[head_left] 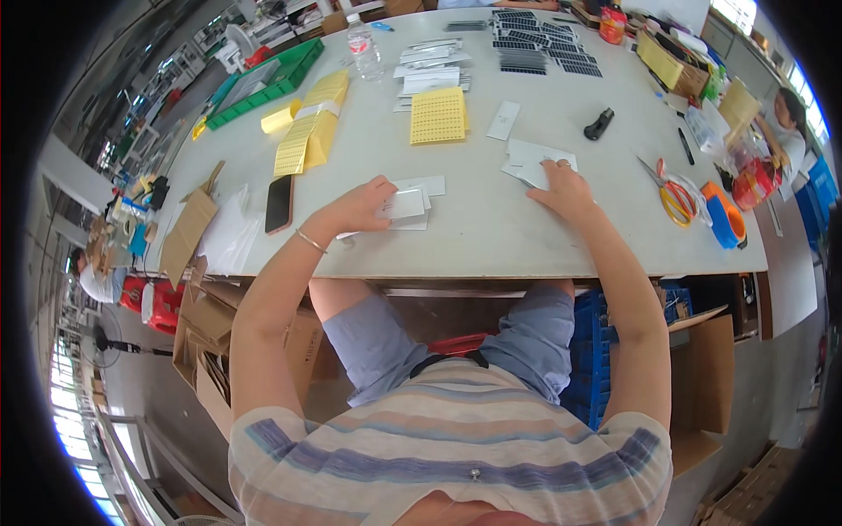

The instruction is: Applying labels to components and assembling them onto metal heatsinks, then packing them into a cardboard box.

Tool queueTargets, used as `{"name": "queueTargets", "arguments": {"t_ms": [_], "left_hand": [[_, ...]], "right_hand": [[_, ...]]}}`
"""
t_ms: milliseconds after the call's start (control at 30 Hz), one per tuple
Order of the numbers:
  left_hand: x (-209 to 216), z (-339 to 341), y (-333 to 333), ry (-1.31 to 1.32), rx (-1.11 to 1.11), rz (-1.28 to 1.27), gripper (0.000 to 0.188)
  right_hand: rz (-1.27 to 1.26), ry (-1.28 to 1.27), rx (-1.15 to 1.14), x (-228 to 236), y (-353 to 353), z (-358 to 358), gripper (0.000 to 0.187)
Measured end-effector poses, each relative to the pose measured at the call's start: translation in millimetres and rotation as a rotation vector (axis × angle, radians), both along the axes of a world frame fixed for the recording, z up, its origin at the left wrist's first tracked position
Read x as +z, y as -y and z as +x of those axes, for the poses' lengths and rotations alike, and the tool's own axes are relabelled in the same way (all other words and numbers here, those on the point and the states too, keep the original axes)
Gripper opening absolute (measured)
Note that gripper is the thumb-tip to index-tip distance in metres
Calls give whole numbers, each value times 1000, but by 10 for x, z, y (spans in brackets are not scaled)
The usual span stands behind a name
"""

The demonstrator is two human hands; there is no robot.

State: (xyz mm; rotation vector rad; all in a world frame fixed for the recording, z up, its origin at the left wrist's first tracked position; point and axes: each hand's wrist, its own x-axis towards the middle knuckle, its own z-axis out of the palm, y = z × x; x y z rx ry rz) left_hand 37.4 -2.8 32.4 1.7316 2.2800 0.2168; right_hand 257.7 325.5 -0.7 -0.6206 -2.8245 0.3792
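Note:
My left hand (361, 207) is closed on a few flat white cards (406, 204) near the table's front edge, the thumb toward me and the fingers at the far side. More white pieces lie partly beneath them. To the right, my right hand (566, 189) grips the edge of a small loose pile of white cards (530, 156), with its thumb at the near edge and fingers over the top. One single white card (503, 120) lies just beyond that pile. A yellow sheet of small printed labels (438, 116) rests between and beyond my hands.
Left on the table (491, 237) are a phone (279, 203), folded yellow label sheets (313, 123), a green tray (270, 85) and a water bottle (364, 51). Rightward lie a black cutter (599, 124), scissors (674, 200) and a tape dispenser (724, 217). Dark panels (535, 42) are at the back.

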Motion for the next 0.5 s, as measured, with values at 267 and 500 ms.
{"name": "queueTargets", "arguments": {"t_ms": [267, 500], "left_hand": [[-174, 89, -18, 124, -79, 95, 52], [-228, 83, 4, -82, -211, 226, 55]], "right_hand": [[-129, 150, 412, 62, 150, 7, 57], [-85, 21, 677, 34, 397, 194, 56]]}}
